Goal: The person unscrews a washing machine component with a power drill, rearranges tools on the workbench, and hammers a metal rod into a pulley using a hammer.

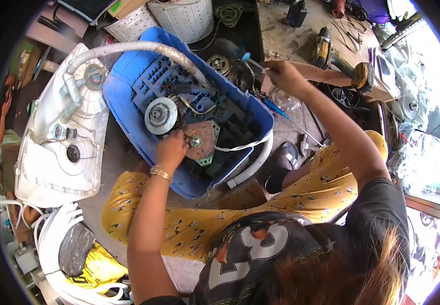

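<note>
A blue plastic washer base (128,96) lies upturned in front of me, with a silver pulley (160,115) and a brown metal bracket (203,138) on it. My left hand (170,149) rests on the bracket's left edge, fingers curled on it beside the pulley. My right hand (282,74) reaches out past the base's far right corner. It grips a tool with a blue handle (249,59), most of it hidden by the fingers.
A white tub housing (59,152) lies to the left, joined by a grey corrugated hose (128,48). A yellow cordless drill (331,53) lies on the bench beyond. A blue screwdriver (277,108) is on the floor. White baskets (184,20) stand behind.
</note>
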Motion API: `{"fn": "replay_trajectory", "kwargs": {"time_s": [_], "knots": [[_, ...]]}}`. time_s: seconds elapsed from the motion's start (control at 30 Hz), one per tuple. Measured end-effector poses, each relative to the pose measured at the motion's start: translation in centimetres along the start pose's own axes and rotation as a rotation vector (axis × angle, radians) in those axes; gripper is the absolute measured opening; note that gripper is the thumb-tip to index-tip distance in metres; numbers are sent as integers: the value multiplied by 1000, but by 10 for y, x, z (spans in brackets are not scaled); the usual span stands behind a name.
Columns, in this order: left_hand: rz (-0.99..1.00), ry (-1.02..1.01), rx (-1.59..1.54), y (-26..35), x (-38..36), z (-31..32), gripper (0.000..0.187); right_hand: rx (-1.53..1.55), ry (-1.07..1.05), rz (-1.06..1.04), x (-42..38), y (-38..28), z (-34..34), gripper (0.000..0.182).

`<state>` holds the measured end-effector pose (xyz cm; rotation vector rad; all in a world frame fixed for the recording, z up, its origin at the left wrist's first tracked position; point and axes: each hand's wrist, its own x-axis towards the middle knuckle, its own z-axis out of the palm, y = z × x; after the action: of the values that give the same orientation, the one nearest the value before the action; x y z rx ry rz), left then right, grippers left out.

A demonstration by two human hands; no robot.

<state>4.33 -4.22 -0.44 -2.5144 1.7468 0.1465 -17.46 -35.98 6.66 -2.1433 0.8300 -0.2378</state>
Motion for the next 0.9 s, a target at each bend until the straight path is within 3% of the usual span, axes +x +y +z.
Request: {"fn": "replay_trajectory", "kwargs": {"time_s": [0.03,0.07,0.13,0.27,0.3,0.33,0.4,0.43,0.53,0.6,0.73,0.83,0.9], "knots": [[132,126,118,10,-1,6,27,187,-12,-2,-4,-2,-15,32],[185,118,207,11,4,16,25,214,11,-54,-11,-3,-27,32],[296,96,383,9,14,36,21,361,-88,37,-30,-9,-48,32],[398,-241,302,5,31,18,19,382,-86,5,-53,-8,-60,32],[360,-211,267,8,31,18,24,368,-51,-62,-51,-10,-53,31],[191,-243,151,13,31,20,27,352,-17,-129,-49,-13,-47,30],[-156,-298,-79,23,29,28,33,420,-105,-50,-51,-21,-46,28],[-42,-278,-255,-8,38,78,48,442,-129,-55,-50,-27,-42,27],[-669,-648,-844,-2,43,68,52,280,-122,-231,-40,-11,-24,29],[-551,-636,-746,-1,43,65,53,4,-76,-420,-43,-9,-18,31],[-423,-661,-603,-3,45,58,52,-397,-169,-535,-47,-9,-5,24],[292,-185,-323,-49,47,136,46,-554,-163,-528,-43,-7,12,16],[134,-359,-340,-28,47,99,48,-590,-182,-602,-37,-5,23,14]]}}
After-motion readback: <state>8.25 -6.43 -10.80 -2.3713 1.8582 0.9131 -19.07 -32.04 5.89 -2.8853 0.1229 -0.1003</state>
